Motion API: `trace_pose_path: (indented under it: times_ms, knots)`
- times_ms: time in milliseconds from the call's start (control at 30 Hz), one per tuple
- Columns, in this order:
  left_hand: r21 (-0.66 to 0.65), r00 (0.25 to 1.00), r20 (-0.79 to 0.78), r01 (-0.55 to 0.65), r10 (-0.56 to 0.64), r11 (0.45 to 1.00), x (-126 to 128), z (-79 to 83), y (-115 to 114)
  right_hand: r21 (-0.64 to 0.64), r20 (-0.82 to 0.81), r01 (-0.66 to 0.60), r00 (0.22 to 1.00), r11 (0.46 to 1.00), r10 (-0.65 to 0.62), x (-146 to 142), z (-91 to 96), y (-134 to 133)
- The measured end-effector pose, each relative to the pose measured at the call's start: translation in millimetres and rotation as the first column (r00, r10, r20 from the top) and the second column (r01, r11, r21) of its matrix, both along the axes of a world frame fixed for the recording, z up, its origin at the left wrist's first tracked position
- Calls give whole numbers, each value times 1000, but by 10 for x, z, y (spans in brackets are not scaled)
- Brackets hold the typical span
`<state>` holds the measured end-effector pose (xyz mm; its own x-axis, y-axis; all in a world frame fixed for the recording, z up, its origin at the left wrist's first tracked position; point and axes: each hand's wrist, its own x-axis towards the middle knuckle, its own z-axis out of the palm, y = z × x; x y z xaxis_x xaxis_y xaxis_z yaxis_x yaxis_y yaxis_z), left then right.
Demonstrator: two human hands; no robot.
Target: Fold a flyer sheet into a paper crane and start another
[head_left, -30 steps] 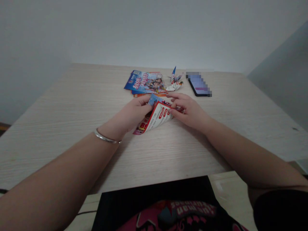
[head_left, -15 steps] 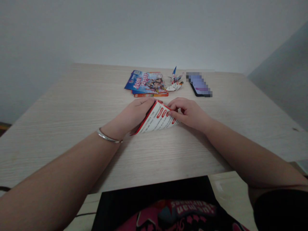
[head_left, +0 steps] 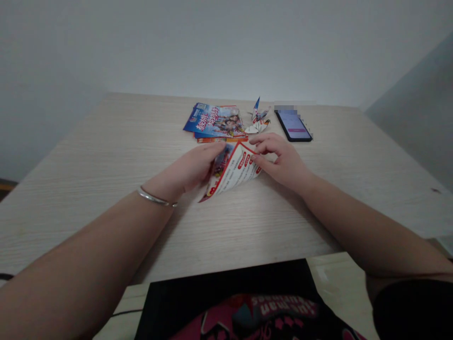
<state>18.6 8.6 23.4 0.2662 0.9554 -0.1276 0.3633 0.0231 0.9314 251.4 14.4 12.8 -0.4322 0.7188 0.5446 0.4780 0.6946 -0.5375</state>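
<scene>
A printed paper flyer [head_left: 235, 172], white with red headings and a red border, is bent over between my hands above the table. My left hand [head_left: 196, 165] grips its left side, thumb on top near the upper edge. There a strip of the coloured picture side shows. My right hand [head_left: 279, 158] pinches the right edge between thumb and fingers. Just beyond lies a stack of blue and orange flyers [head_left: 215, 123]. Beside the stack stands a folded paper crane [head_left: 258, 118] made of similar printed paper.
A dark phone [head_left: 293, 125] with a lit, partly blurred screen lies right of the crane. The pale wood table [head_left: 106, 156] meets a wall at the back. A black flat panel [head_left: 226, 278] and patterned clothing are at the near edge.
The flyer has opened a little, so more of its picture side shows by my left hand. My left hand has shifted slightly left, and my right hand a little up and away.
</scene>
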Motion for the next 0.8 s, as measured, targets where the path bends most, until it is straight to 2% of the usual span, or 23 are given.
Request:
trace_pose_path:
  times_ms: [33,100,233,333,467,633,800]
  knots:
    - [-55,997,77,36,-32,998,-19,-9,7,44,0,-18,1000,999,18,28,-6,19]
    - [-28,999,35,20,-19,999,-63,-4,5,57,46,-106,994,993,103,81,-12,57]
    - [85,969,-226,-78,96,993,-101,92,-30,-5,193,-384,906,923,378,106,-24,104]
    - [115,936,-330,-89,122,989,-65,182,-49,-20,301,-484,831,875,467,49,-29,89]
    - [179,886,-446,-53,129,983,-37,220,-40,-32,417,-470,796,882,439,-6,-23,51]
    - [268,825,-544,-7,157,963,-66,176,-19,20,454,-486,783,874,425,3,-2,20]
    - [268,818,-559,27,133,963,-76,168,-20,-50,535,-397,764,916,361,-54,52,-91]
